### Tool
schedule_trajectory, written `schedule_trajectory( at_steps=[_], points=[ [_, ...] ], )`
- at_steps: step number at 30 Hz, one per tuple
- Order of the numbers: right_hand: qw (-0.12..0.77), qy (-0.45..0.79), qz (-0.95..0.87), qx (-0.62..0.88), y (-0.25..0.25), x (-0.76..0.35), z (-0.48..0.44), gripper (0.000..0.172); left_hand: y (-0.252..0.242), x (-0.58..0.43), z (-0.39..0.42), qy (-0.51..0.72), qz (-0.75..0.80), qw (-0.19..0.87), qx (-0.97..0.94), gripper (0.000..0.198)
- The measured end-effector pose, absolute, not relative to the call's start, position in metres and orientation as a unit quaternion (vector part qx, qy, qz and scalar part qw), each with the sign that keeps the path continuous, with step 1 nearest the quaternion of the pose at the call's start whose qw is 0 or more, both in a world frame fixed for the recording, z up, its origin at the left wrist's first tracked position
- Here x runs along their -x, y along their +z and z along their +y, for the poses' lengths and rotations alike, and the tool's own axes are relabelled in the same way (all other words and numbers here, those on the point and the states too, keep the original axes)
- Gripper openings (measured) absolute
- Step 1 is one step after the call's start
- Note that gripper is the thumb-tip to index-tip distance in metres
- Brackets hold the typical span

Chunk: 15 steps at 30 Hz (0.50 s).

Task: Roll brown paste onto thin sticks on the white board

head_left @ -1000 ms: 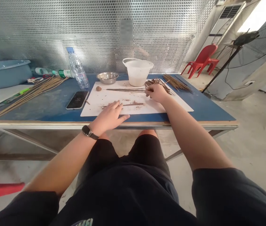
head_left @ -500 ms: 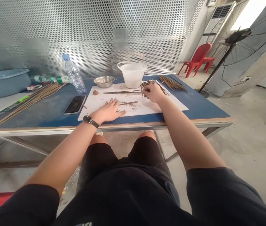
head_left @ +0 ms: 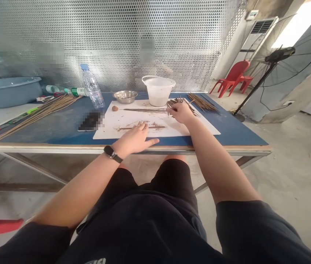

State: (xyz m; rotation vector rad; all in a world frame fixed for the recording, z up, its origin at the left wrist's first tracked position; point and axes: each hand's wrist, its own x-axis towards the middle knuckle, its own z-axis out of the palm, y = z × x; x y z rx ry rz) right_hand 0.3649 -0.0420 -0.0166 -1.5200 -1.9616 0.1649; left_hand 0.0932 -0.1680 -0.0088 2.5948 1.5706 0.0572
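Observation:
My left hand (head_left: 136, 139) lies palm down with fingers stretched out, over a thin brown roll (head_left: 157, 127) on the white board (head_left: 182, 130). The roll shows on both sides of the fingers, with brown smears around it. My right hand (head_left: 179, 112) is closed in a pinch at the board's right part, on what looks like a thin stick; most of it is hidden by the fingers. Beside that hand lie a pile of short brown sticks (head_left: 176, 101) and several long thin dark strands (head_left: 144, 110). A small brown lump (head_left: 115, 108) sits at the upper left.
Behind the board's rear edge stand a white bucket (head_left: 159, 91) and a metal bowl (head_left: 125, 96). A plastic bottle (head_left: 93, 88), a phone (head_left: 89, 123), long sticks (head_left: 42, 112) and a blue basin (head_left: 8, 91) are leftward. More sticks (head_left: 203, 102) lie at the right.
My left hand has slid right and nearer to me, and more of the brown roll shows on its left. My right hand stays beside the stick pile, still pinching. The view has shifted slightly.

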Motion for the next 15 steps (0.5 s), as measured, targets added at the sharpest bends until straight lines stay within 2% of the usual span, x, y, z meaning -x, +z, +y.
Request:
schedule_trajectory(
  at_steps=[5, 10, 15],
  points=[
    [0.321, 0.07, -0.742, 0.585, -0.017, -0.365, -0.041, 0.047, -0.009, -0.122, -0.149, -0.008, 0.525, 0.026, -0.851, 0.106],
    [0.319, 0.062, -0.743, 0.585, -0.016, -0.364, -0.044, 0.045, 0.002, -0.126, -0.129, -0.065, 0.543, 0.058, -0.835, 0.109],
    [0.314, 0.066, -0.744, 0.586, -0.016, -0.364, -0.044, 0.043, 0.004, -0.12, -0.154, -0.074, 0.511, 0.047, -0.855, 0.109]
  ],
)
